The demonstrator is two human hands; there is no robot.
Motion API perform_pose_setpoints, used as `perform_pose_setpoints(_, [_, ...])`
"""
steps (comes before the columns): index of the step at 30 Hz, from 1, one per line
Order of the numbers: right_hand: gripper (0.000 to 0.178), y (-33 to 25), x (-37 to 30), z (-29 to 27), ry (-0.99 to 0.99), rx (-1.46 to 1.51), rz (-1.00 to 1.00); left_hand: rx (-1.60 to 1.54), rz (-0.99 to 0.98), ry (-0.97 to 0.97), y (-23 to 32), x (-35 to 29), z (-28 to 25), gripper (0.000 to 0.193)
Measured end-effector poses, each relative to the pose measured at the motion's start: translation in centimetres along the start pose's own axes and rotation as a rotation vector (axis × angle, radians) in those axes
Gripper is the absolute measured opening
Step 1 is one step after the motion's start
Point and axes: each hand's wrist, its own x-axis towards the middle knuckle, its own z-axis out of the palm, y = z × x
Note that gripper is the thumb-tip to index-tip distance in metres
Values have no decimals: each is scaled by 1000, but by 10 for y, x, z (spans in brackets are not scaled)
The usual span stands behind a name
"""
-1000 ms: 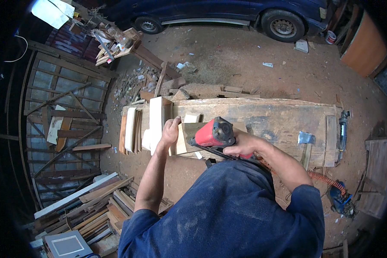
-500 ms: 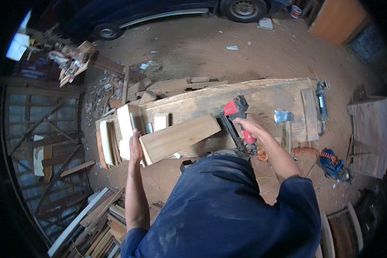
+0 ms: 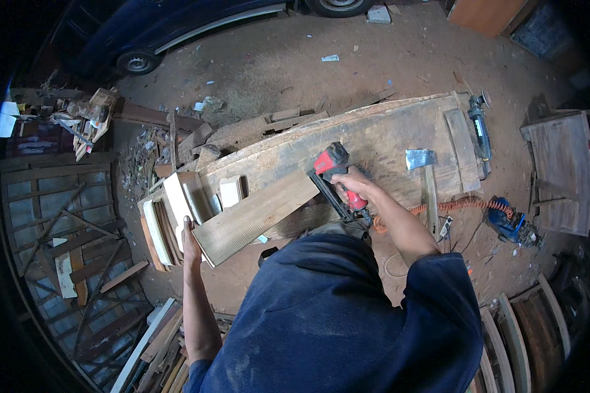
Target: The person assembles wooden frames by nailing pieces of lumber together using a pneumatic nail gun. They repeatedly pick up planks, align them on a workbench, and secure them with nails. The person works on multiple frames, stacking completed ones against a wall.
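Observation:
My right hand is wrapped round the grip of a red and black nail gun. The long magazine of the nail gun slants down toward my body, and its nose is by the right end of a wooden board. My left hand grips the board's left end, fingers along the edge. The board lies slantwise over the near side of a wooden workbench. Just beyond my left hand, pale boards stand on edge, with a short pale block beside them.
On the bench's right lie a hatchet and an angle grinder. An orange coiled hose runs to a blue machine on the floor. Scrap wood is piled at lower left. A dark vehicle stands at the back.
The view has shifted, so most things sit farther left or higher. Both hands keep their holds on the board and the nail gun, and the board appears slightly steeper.

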Motion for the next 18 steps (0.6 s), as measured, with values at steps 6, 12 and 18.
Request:
perform_pose_setpoints(6, [24, 0, 2, -2, -28, 39, -1, 10, -65, -18, 10, -8, -3, 57])
perform_pose_setpoints(12, [27, -6, -3, -1, -75, 79, -6, 17, -18, -22, 23, -9, 5, 56])
perform_pose_setpoints(18, [33, -22, -4, 9, -44, -48, 21, 5, -15, 30, 33, -12, 16, 56])
